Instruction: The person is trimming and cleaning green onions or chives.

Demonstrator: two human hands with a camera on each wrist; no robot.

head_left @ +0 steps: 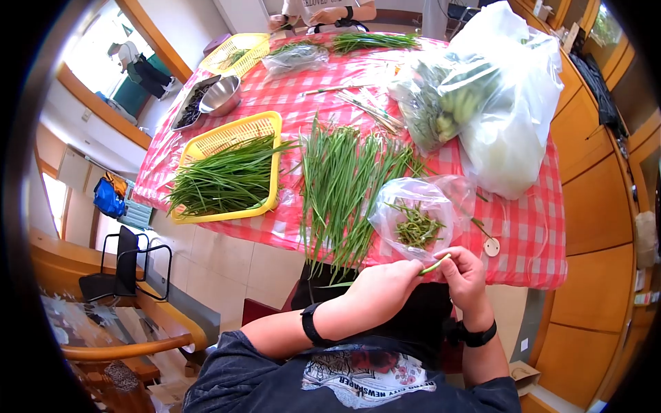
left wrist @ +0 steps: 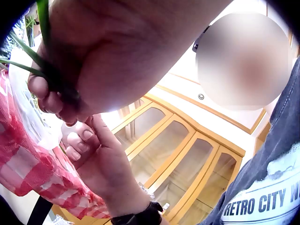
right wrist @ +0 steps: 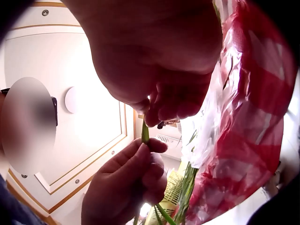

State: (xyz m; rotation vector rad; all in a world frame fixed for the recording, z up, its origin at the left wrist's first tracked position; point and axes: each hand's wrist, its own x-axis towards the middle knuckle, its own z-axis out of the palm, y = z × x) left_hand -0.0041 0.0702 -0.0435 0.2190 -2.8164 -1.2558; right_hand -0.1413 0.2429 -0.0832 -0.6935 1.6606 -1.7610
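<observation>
Between my two hands, over the table's near edge, runs a short length of garlic chive stalk. My left hand grips it near one end, and long green chive leaves stick out from the curled fingers in the left wrist view. The thumb and fingers of my right hand pinch the other end. Just beyond the hands lies an open clear plastic bag with green and yellowish scraps inside. A loose spread of chives lies left of the bag.
A yellow basket of chives stands on the left of the checkered cloth. Behind it are a metal bowl and a dark-filled tray. Large vegetable bags fill the back right. Another person's hands work across the table.
</observation>
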